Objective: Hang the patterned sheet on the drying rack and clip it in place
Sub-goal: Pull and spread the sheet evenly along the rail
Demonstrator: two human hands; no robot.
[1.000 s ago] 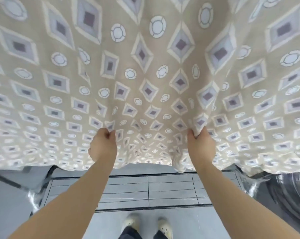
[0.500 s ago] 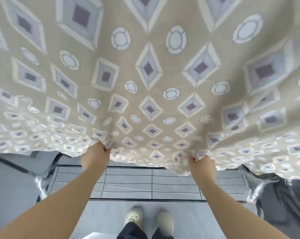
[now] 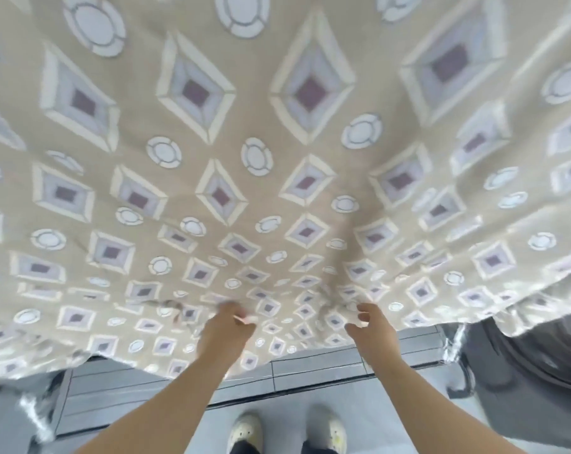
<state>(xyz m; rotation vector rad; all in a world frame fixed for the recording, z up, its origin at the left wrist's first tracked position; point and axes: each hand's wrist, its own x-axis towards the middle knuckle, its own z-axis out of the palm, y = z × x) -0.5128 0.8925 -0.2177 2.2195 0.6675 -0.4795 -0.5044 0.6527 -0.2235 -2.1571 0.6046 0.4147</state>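
Head view: the beige diamond-and-circle patterned fabric sheet (image 3: 277, 158) is draping overhead, nine through three o'clock, likely soft and light. The left hand (image 3: 226, 332) is pinching its hem, the best hold. The right hand (image 3: 371, 332) is hovering, fingers (image 3: 364, 309) apart, empty.

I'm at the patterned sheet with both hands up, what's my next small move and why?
Probably close the right hand on the patterned sheet near its lower edge. The left hand pinches the fabric, while the right fingers look spread with no grip, so only one side is held.
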